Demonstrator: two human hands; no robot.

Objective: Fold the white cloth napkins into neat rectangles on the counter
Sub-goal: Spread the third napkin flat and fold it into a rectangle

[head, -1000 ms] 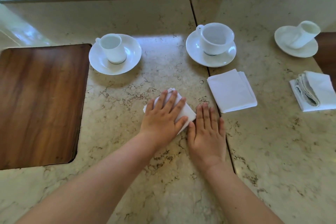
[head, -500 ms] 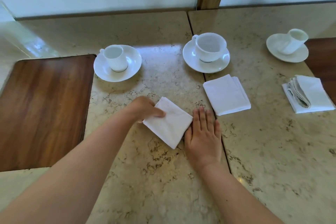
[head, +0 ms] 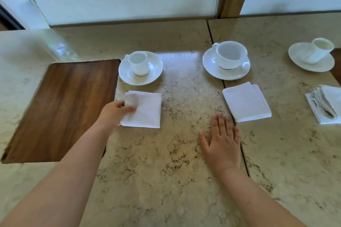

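Marble table [head: 175, 180] with wooden inlay panel [head: 60, 108] at left; three saucers with white cups along the back. Left hand [head: 114, 114] grip pinched on left edge of folded napkin [head: 145, 110], flat below left cup [head: 139, 65]; right hand [head: 223, 145] flat, fingers spread, holding nothing; second folded napkin [head: 246, 102] just beside it; third napkin [head: 326, 104] far right.

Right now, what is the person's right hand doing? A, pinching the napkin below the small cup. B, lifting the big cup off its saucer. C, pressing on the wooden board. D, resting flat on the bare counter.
D: the right hand lies palm down with fingers spread on the counter, touching no napkin, while the left hand holds the folded napkin.
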